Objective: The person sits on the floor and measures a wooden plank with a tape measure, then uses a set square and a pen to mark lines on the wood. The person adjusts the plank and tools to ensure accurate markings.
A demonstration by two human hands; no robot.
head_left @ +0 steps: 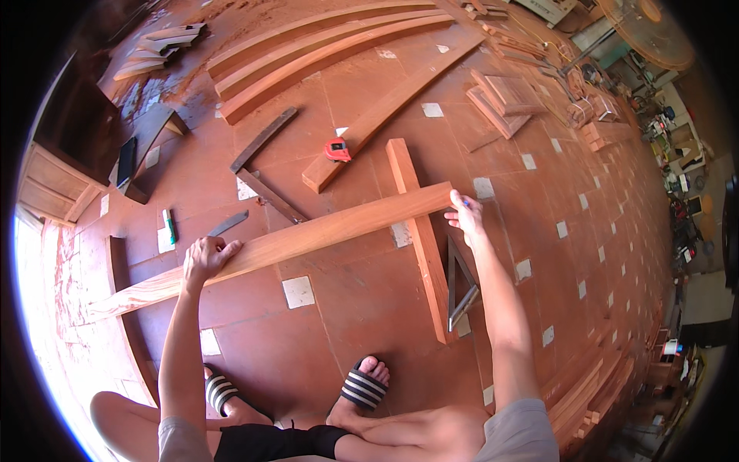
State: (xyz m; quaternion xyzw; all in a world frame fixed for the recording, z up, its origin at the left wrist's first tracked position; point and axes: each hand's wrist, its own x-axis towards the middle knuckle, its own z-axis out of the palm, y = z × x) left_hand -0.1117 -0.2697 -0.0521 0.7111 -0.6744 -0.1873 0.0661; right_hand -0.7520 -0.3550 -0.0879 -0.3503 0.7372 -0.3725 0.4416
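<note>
A long reddish wooden plank (323,235) lies slantwise before me. It rests across a shorter wooden beam (422,239) on the right and a dark curved wooden piece (127,316) on the left. My left hand (206,260) is closed over the plank, left of its middle. At the plank's right end, my right hand (466,215) grips the corner with the thumb on top. A small blue item, perhaps a pen, shows between its fingers; most of it is hidden. A metal try square (460,296) leans by the shorter beam, below my right hand.
Beyond the plank lie a red tape measure (336,150) on another board (400,100), a dark wooden angle piece (265,142), a grey blade-like piece (229,223) and a green marker (169,227). Long beams (323,54) lie at the back. My sandalled feet (366,383) are near.
</note>
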